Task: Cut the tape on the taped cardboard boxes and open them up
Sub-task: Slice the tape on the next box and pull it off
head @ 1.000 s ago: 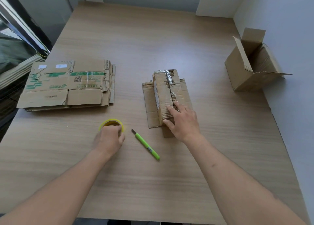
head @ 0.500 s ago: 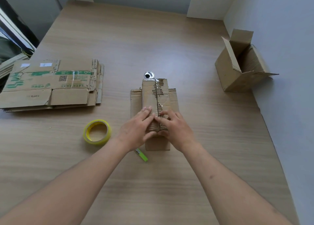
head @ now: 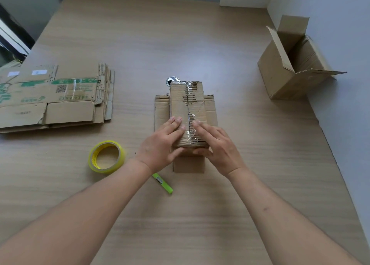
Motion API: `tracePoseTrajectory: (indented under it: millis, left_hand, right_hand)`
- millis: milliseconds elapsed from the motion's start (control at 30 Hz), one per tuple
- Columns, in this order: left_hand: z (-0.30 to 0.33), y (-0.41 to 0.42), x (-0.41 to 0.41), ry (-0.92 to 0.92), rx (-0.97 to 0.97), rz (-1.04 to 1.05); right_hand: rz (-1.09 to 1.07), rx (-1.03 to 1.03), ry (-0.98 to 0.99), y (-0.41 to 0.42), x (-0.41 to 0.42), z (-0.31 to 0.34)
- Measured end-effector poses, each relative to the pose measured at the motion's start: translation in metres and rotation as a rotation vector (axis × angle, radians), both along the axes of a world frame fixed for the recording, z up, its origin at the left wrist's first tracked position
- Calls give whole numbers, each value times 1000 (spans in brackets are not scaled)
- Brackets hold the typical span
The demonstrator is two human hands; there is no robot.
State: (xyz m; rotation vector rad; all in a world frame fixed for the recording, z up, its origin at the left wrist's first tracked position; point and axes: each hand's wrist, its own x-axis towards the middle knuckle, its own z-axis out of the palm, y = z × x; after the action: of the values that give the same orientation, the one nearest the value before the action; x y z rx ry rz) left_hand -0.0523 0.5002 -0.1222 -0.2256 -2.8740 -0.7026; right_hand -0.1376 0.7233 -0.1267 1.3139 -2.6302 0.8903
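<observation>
A small cardboard box (head: 181, 102) stands mid-table, a torn taped seam running down the middle of its top. Lower flaps spread flat around its base. My left hand (head: 160, 146) lies on the near left part of the top, fingers straight, thumb against the near end. My right hand (head: 216, 146) lies on the near right part in the same way, fingers beside the seam. A green utility knife (head: 163, 184) lies on the table just below my left wrist, its tip hidden under the wrist.
A yellow tape roll (head: 106, 157) sits left of my hands. A stack of flattened boxes (head: 54, 98) lies at the left. An opened box (head: 292, 64) stands at the right by the wall. A small round metal object (head: 171, 80) peeks out behind the box.
My left hand left the tape roll and came onto the box top beside my right hand. The view shifted slightly; both hands stay on the near end of the box.
</observation>
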Motion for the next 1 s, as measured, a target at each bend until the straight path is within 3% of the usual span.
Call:
tracePoseTrajectory:
  millis: [300,500,633,767,1000]
  left_hand:
    - [1,26,-2,6,-30,168]
    - [1,23,-3,10,-105,161]
    - [0,29,-3,27,-115,188]
    - [0,27,-2,18,-119,166]
    - [-6,34,-1,20,-206,165]
  right_hand:
    - [-5,-46,46,3,4,-9]
    - [15,-154,-73,13,3,-7]
    - [51,-110,3,21,0,-7]
    - [-135,-90,-8,14,8,-2]
    - [-240,-131,-25,12,24,-1]
